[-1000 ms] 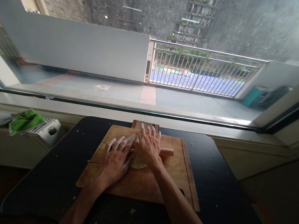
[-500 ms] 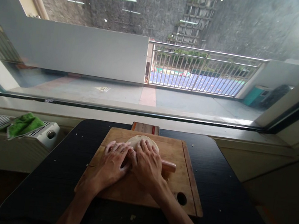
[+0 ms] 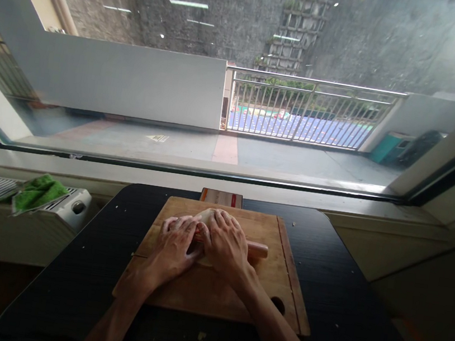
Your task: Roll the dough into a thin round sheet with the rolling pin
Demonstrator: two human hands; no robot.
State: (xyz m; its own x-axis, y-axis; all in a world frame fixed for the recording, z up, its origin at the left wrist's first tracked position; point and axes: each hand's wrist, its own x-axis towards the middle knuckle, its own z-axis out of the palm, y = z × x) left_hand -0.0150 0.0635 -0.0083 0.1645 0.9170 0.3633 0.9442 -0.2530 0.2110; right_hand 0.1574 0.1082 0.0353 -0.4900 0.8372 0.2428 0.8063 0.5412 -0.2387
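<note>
A wooden rolling pin (image 3: 257,250) lies crosswise over a flat, pale piece of dough (image 3: 205,214) on a wooden cutting board (image 3: 210,295). My left hand (image 3: 174,245) is curled over the pin's left part, its fingers dusted with flour. Close beside it, my right hand (image 3: 228,247) bends over the middle of the pin, with the thumbs near each other. The pin's right end sticks out past my right hand. Much of the dough is hidden under both hands, showing behind the fingers and a little below them.
The board rests on a black table (image 3: 328,297) sprinkled with small crumbs. A small box (image 3: 222,198) sits behind the board. On the left, a green cloth (image 3: 40,193) lies on a white radiator (image 3: 47,230). A window with a sill (image 3: 291,196) runs along the far side.
My right hand has shifted slightly right and covers more of the dough's far right side. A bit of dough now shows below the hands. Both hands stay on the rolling pin.
</note>
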